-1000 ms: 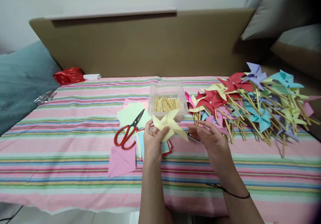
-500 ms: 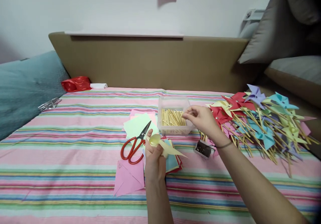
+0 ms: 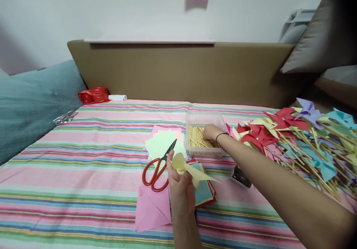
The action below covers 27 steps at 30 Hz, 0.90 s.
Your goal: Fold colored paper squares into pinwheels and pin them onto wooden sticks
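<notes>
Head view: a bed (image 3: 83, 174) covered with a pink striped sheet is seen carrying all the things. Toward its right edge a large heap of finished pinwheels (image 3: 295, 137) on wooden sticks is spread. Near the middle of the bed a clear plastic box (image 3: 205, 152) of wooden sticks (image 3: 196, 139) is set, with a stack of coloured paper squares (image 3: 164, 143) just to its left and red-handled scissors (image 3: 157, 169) lying across them. A pink folded sheet (image 3: 152, 212) is laid nearer the front edge, and a small dark tin (image 3: 240, 176) is placed just beside the right forearm.

The folded yellow pinwheel head (image 3: 186, 167) is kept above the paper stack, pinched at its centre between thumb and fingers of the left hand (image 3: 181, 189). The right hand (image 3: 212, 132) is reached into the box, its fingers curled down among the sticks; whether one is already gripped cannot be told.

A single stick is best separated from the bundle with the fingertips, so that neighbours are not dragged out. The folds of the yellow head should be held firmly pressed at the centre, lest the four points spring apart.
</notes>
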Tool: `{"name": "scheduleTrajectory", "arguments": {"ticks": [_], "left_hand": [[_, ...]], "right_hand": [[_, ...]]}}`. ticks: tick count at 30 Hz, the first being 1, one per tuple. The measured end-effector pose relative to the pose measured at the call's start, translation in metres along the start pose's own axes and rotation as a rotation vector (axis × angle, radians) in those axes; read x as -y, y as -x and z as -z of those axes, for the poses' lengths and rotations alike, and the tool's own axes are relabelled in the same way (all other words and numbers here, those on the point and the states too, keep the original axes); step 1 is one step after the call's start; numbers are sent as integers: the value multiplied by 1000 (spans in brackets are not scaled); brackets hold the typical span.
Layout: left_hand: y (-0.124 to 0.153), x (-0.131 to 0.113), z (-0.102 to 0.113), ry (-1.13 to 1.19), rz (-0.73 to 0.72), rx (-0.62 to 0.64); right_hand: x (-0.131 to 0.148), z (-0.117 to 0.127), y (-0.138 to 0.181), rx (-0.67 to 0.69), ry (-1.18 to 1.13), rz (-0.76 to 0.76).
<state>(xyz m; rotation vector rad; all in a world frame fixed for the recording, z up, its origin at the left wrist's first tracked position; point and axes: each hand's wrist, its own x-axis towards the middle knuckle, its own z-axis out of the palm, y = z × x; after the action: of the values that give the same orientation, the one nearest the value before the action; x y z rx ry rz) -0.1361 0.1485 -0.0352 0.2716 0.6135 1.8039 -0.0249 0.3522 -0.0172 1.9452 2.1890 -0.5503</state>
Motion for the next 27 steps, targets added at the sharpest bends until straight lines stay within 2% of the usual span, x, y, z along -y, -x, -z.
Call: {"name": "scheduleTrajectory", "arguments": {"ticks": [5, 9, 11, 13, 16, 19, 21, 23, 25, 27], "left_hand": [[0, -1, -1, 49, 6, 49], [-2, 3, -4, 90, -9, 62], [-4, 7, -5, 113, -9, 56], [-4, 12, -7, 121, 8, 64], [-2, 18, -11, 104, 44, 107], [0, 21, -16, 86, 69, 152], [1, 22, -21, 98, 81, 154], [1, 24, -26, 135, 90, 132], [3, 26, -32, 175, 113, 109], [5, 30, -36, 213, 152, 108]], "right_hand": [[-3, 28, 9, -83, -123, 59], [-15, 44, 57, -279, -332, 225], [-25, 35, 96, -377, -444, 314], [-35, 17, 135, -491, -752, 472], [-46, -11, 179, -710, -996, 474], [-56, -24, 201, -841, -1231, 420], [-64, -27, 207, -749, -1385, 377], [-72, -35, 209, -536, -1484, 320], [-76, -47, 210, -370, -1481, 230], [-76, -59, 211, -331, -1397, 156]]}}
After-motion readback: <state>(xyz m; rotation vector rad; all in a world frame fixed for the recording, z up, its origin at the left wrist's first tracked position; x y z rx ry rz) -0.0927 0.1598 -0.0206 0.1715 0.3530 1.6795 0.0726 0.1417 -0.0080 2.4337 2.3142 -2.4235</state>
